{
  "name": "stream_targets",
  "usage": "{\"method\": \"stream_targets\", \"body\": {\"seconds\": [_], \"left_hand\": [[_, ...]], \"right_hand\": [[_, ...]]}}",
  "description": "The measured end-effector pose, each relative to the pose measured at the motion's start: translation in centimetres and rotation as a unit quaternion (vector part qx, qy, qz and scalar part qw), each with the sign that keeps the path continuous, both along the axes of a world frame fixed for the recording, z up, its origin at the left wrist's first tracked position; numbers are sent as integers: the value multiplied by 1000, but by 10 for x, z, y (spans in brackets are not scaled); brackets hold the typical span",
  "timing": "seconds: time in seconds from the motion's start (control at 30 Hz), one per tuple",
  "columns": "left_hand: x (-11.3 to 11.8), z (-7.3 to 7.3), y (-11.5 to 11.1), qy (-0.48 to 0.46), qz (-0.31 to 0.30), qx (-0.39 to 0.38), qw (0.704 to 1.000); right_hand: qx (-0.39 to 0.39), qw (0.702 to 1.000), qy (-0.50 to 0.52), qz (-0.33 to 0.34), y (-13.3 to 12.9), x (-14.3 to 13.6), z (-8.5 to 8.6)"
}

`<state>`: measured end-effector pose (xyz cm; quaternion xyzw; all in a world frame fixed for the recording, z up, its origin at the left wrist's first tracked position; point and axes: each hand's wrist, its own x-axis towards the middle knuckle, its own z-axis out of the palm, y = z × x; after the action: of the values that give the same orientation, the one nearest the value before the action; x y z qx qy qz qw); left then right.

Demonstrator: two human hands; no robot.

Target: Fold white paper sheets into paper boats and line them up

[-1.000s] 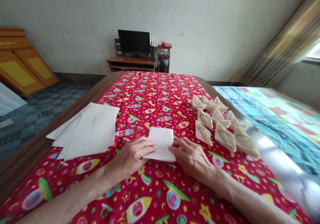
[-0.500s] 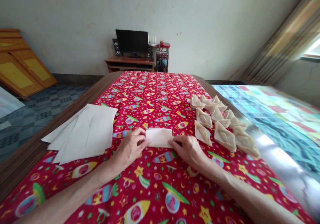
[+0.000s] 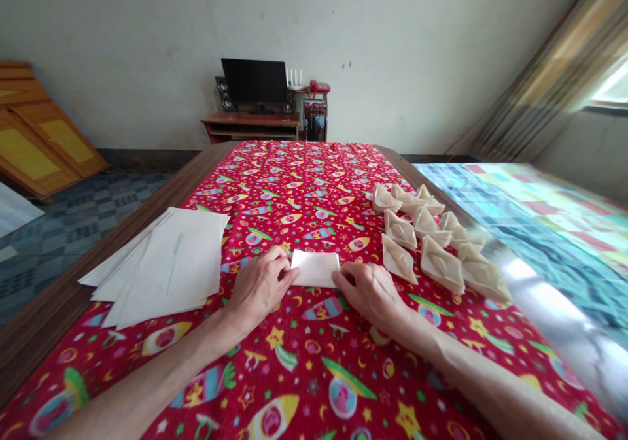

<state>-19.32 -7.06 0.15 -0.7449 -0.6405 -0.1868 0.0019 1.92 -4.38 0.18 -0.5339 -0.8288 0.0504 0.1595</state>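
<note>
A small folded sheet of paper [image 3: 314, 269] lies on the red patterned tablecloth [image 3: 314, 368], its long side running left to right. My left hand [image 3: 265, 280] pinches its left end, thumb on top and the fingers curled by the edge. At the opposite end, my right hand [image 3: 369, 289] grips the lower right corner between thumb and curled fingers. To the left is a fanned stack of white paper sheets [image 3: 181, 257]. Several folded paper boats [image 3: 441, 263] stand in loose rows to the right of my right hand.
Dark wooden table edges [image 3: 142, 224] show beside the cloth. Beyond the far end, a monitor [image 3: 254, 82] stands on a desk [image 3: 252, 123] against the wall. A bed-like surface with blue and patterned covers [image 3: 540, 231] is on the right, a wooden cabinet [image 3: 44, 133] at the left.
My left hand has shifted slightly right and up along the folded paper's left end, its fingers more curled. The right hand stays nearly in place. The camera view has shifted slightly.
</note>
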Motion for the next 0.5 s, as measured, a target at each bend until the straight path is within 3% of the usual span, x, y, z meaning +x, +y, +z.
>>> {"method": "stream_targets", "body": {"seconds": [0.23,0.37,0.5], "left_hand": [[-1,-5,3,-11,-1,43,999],[-1,-8,3,-11,-120,107,987],[6,-9,-5,11,-247,109,963]], "right_hand": [[34,999,-39,-9,2,-2,-4],[38,998,-46,-7,4,-3,-5],[37,998,-50,0,4,-2,-5]]}}
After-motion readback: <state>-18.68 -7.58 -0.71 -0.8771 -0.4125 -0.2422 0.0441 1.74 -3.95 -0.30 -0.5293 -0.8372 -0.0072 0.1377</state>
